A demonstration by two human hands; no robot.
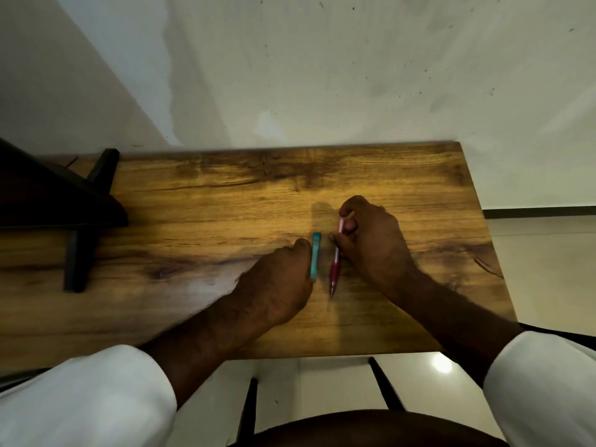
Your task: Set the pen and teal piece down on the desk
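Left hand [277,285] rests on the counter [200,221], fingers curled round a small teal case [315,255], w/ thumb side along its left edge; the case stands on its long edge, running near-to-far, approx. at counter centre. Right hand [371,240] pinches a pink mechanical pencil [336,256] btwn thumb and fingers at its far half; pencil lies almost parallel to the teal case, just right of it, not touching, tip pointing toward the near edge, a thin lead or needle tip sticking out at the near end. Both hands sit close together, the case and pencil btwn them. Forearms bare, white sleeves [96,398] pushed up at both near corners. Counter is wood-grain brown w/ dark streaks. At far left on the counter a dark stand or frame [77,221] w/ black legs, well apart from the hands; can't tell what it is. Behind, a pale stained wall [322,75]. Below the near edge, glossy light floor [322,379] w/ a lamp reflection, and black frame bars.
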